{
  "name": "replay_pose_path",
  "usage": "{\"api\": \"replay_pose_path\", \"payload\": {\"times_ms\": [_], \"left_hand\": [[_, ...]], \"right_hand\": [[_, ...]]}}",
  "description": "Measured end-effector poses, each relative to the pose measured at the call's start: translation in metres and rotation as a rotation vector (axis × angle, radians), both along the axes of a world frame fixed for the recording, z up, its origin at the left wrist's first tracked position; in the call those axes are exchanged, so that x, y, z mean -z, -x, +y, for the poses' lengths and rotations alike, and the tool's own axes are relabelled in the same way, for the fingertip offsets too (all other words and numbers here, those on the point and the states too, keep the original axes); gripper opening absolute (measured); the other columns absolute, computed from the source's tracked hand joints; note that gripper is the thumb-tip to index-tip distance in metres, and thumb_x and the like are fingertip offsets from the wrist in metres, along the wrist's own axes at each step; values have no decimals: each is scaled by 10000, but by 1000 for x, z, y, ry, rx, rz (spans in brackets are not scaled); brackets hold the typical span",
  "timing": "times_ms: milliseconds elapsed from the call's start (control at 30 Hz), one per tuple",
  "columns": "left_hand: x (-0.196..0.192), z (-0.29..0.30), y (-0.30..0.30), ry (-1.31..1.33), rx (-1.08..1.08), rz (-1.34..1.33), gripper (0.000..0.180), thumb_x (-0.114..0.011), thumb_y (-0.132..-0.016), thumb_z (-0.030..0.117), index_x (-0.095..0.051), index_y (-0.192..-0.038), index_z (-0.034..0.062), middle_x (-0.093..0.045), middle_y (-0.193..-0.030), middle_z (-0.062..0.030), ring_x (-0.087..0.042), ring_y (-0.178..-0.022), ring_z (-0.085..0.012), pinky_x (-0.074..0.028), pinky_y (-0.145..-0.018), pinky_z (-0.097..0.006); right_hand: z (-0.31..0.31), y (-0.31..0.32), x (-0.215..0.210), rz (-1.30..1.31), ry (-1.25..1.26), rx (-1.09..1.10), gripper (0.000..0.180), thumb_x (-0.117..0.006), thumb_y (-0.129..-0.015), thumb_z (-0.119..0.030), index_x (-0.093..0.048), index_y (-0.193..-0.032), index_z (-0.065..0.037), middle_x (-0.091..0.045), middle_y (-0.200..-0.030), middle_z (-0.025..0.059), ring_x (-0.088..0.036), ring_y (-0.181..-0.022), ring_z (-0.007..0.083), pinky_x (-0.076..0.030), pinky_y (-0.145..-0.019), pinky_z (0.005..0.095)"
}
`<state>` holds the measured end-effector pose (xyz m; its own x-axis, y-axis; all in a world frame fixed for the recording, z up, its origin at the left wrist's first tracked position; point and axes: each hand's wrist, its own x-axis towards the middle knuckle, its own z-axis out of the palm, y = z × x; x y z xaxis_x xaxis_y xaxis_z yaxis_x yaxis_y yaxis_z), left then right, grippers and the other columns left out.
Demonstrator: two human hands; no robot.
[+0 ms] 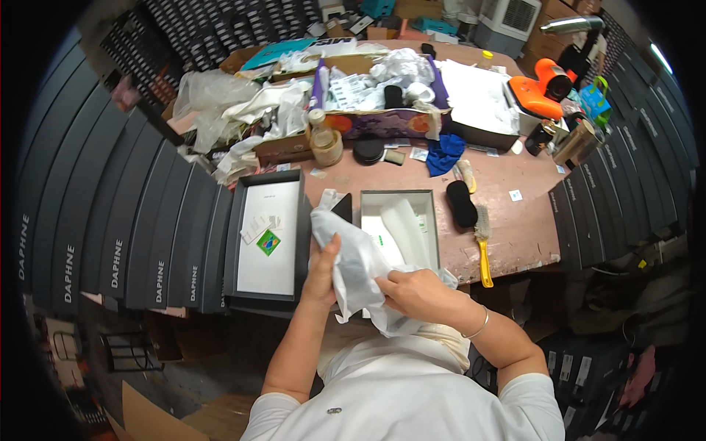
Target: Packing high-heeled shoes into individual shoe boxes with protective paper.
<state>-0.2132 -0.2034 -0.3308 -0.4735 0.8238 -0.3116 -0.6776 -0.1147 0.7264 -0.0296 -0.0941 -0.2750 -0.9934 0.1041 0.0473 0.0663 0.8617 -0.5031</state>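
My left hand [323, 270] and my right hand [416, 291] both grip a bundle of white tissue paper [351, 253] held over the near table edge. Whatever the paper wraps is hidden. Just behind it an open grey box [429, 197] holds more white paper. Its dark lid [243, 242] lies upturned to the left, with small white tags and a green sticker card [268, 242] inside.
Rows of dark boxes [110, 220] stand at left and at right [632, 169]. A yellow-handled brush [484, 250], a black pad [461, 203], a blue cloth [443, 153], a tape roll [326, 147] and cluttered cartons [382, 121] sit on the pink table [515, 220].
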Motion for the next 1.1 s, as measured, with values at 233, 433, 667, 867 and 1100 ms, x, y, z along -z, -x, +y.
{"api": "replay_pose_path", "payload": {"times_ms": [233,433,667,867,1100], "left_hand": [[1,-4,9,-98,-346,-337,462,-509,-820,388,-581,-1065,4,-648,-990,-130,-637,-923,-269,-514,-860,-392],[-38,-14,21,-185,-370,-261,463,-479,-819,427,-583,-1011,19,-627,-945,-110,-621,-891,-258,-517,-819,-383],[-52,-16,-15,-87,-194,-87,679,-570,-873,538,-424,-1328,55,-541,-1221,-90,-536,-1117,-217,-435,-985,-368],[9,-52,15,31,294,298,483,-629,-883,111,-445,-1319,17,-543,-1284,-106,-556,-1141,-214,-453,-978,-384],[-4,57,63,-62,-268,229,302,-490,-930,126,-556,-1180,-31,-614,-1164,-120,-597,-1057,-206,-473,-916,-317]], "right_hand": [[-48,31,28,646,-140,122,356,-647,-720,-146,-609,-1054,-30,-537,-777,66,-551,-750,221,-437,-694,341],[-29,-27,17,694,372,300,422,-694,-822,-116,-553,-1209,-26,-643,-970,116,-636,-823,231,-506,-752,304],[41,-36,36,129,1496,440,563,-666,-866,-275,-481,-1296,38,-584,-1180,78,-564,-1060,147,-456,-926,302],[35,-70,26,331,1773,380,825,-713,-802,-391,-332,-1401,28,-493,-1315,109,-468,-1226,187,-384,-1027,336],[20,-93,24,119,1522,250,818,-824,-710,-375,-468,-1321,36,-546,-1269,90,-489,-1179,174,-376,-1007,308]]}}
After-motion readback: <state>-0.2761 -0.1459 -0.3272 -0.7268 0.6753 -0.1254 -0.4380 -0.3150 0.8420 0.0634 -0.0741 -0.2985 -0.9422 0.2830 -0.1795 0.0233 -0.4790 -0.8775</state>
